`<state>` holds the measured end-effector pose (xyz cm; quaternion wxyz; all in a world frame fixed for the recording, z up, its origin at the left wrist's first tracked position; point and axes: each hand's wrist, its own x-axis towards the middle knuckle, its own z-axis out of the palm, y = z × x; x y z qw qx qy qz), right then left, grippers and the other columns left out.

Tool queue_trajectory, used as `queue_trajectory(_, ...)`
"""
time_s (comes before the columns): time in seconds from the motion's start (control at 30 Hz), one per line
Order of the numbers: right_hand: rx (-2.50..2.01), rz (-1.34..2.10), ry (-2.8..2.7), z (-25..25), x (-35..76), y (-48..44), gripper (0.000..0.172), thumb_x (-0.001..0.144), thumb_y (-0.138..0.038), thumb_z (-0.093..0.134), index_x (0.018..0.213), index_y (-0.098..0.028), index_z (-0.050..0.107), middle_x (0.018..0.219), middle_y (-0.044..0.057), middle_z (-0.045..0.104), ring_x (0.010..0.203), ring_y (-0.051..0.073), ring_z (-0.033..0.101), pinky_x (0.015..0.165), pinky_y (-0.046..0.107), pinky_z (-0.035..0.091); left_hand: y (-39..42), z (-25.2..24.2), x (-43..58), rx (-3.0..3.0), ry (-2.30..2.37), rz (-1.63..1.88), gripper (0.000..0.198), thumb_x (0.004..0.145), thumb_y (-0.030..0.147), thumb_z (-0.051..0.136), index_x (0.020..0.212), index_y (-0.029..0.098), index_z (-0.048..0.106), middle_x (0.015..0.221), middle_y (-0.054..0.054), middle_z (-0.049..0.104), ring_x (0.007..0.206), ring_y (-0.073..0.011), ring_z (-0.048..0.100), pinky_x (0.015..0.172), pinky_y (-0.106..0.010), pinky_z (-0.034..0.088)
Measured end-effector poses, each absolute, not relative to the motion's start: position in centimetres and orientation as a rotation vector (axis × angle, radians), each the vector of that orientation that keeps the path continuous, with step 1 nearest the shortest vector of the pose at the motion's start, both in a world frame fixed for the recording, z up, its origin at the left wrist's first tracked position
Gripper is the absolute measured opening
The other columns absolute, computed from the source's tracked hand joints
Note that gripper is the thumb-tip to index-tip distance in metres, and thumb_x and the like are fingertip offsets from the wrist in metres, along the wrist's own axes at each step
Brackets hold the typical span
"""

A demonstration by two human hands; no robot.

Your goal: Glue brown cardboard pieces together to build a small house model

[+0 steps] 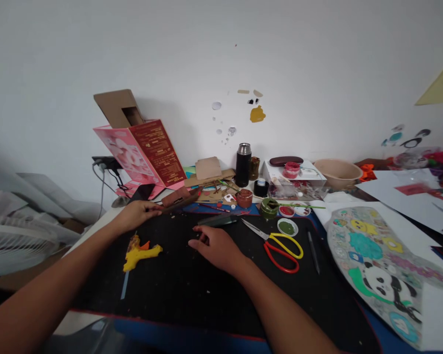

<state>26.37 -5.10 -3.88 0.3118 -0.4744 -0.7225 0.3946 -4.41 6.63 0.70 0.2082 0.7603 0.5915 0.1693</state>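
Observation:
My left hand pinches the near left end of a brown painted cardboard piece, which tilts up toward the back of the black mat. My right hand hovers over or rests on the mat with thumb and forefinger apart; nothing shows between them, and its other fingers are curled. Just beyond it lies a dark grey-green, long object, possibly a cutter. Scissors with one red and one yellow handle lie to its right. A yellow glue gun with a glue stick in it lies below my left hand.
Behind the mat stand open paint jars, a small dish of green paint and a black flask. At right are a black pen, a painted panda board and a beige bowl. A pink folder leans at left.

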Motion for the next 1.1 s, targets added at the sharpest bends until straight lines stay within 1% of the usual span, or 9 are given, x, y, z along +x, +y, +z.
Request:
queue_trajectory(0.13,-1.266,1.009,-1.973,-3.8,26.4,-5.2,0.052,0.097,-0.045,0.069,0.139,-0.015,0.068,0.099,0.009,0.079,0.087,0.023,0.070,0.075,0.030,0.044,7.9,0.1,-5.3,2.141,1.623,0.409,0.042,0.065,0.066,0.065,0.082,0.031,0.084,0.088,-0.004,0.083,0.085,-0.0301,0.074,0.081,-0.032,0.053)
queue_trajectory(0.3,-1.283,0.978,-2.053,-3.6,26.3,-5.3,0.052,0.098,-0.045,0.068,0.140,-0.016,0.067,0.099,0.010,0.079,0.090,0.024,0.071,0.076,0.032,0.044,9.5,-0.3,-6.1,2.178,1.640,0.428,0.034,0.065,0.059,0.065,0.078,0.031,0.081,0.096,-0.005,0.083,0.096,-0.0313,0.072,0.092,-0.034,0.051)
queue_trajectory(0.53,-1.293,0.946,-2.105,-3.6,26.2,-5.4,0.049,0.098,-0.043,0.067,0.140,-0.017,0.067,0.104,0.010,0.079,0.093,0.025,0.071,0.080,0.033,0.045,10.5,-1.0,-5.8,2.164,1.690,0.530,0.036,0.069,0.055,0.065,0.087,0.027,0.079,0.105,-0.008,0.081,0.106,-0.0324,0.069,0.101,-0.037,0.049)
queue_trajectory(0.67,-1.291,0.937,-2.133,-3.5,26.2,-5.5,0.049,0.099,-0.041,0.067,0.141,-0.015,0.066,0.106,0.011,0.078,0.095,0.026,0.071,0.082,0.033,0.045,10.2,-0.9,-5.6,2.112,1.731,0.616,0.038,0.071,0.056,0.064,0.089,0.025,0.078,0.110,-0.010,0.080,0.110,-0.0329,0.068,0.104,-0.038,0.049)
queue_trajectory(0.77,-1.285,0.933,-2.149,-3.5,26.2,-5.5,0.050,0.099,-0.040,0.066,0.141,-0.014,0.066,0.106,0.012,0.078,0.094,0.026,0.071,0.082,0.033,0.046,9.8,-0.5,-5.5,2.045,1.773,0.683,0.045,0.076,0.060,0.060,0.093,0.022,0.077,0.108,-0.010,0.080,0.107,-0.0313,0.069,0.099,-0.036,0.050)
queue_trajectory(0.87,-1.285,0.917,-2.168,-3.3,26.1,-5.6,0.049,0.099,-0.040,0.067,0.141,-0.014,0.067,0.106,0.011,0.078,0.092,0.025,0.071,0.081,0.033,0.046,9.6,-0.2,-5.0,1.961,1.806,0.710,0.053,0.079,0.067,0.056,0.093,0.020,0.077,0.097,-0.007,0.080,0.098,-0.0292,0.069,0.087,-0.033,0.052)
queue_trajectory(0.97,-1.299,0.904,-2.189,-3.0,26.1,-5.7,0.048,0.099,-0.040,0.066,0.140,-0.015,0.067,0.106,0.011,0.078,0.091,0.025,0.071,0.080,0.033,0.045,9.7,-0.4,-4.1,1.874,1.818,0.707,0.058,0.074,0.074,0.061,0.083,0.019,0.078,0.082,-0.005,0.078,0.083,-0.0264,0.067,0.074,-0.030,0.049)
queue_trajectory(1.1,-1.312,0.912,-2.211,-2.7,26.1,-5.7,0.049,0.099,-0.039,0.067,0.141,-0.014,0.067,0.107,0.012,0.078,0.093,0.025,0.070,0.080,0.033,0.045,10.4,-1.0,-3.2,1.751,1.828,0.760,0.057,0.067,0.073,0.069,0.077,0.017,0.076,0.073,-0.004,0.074,0.072,-0.0223,0.063,0.067,-0.029,0.045)
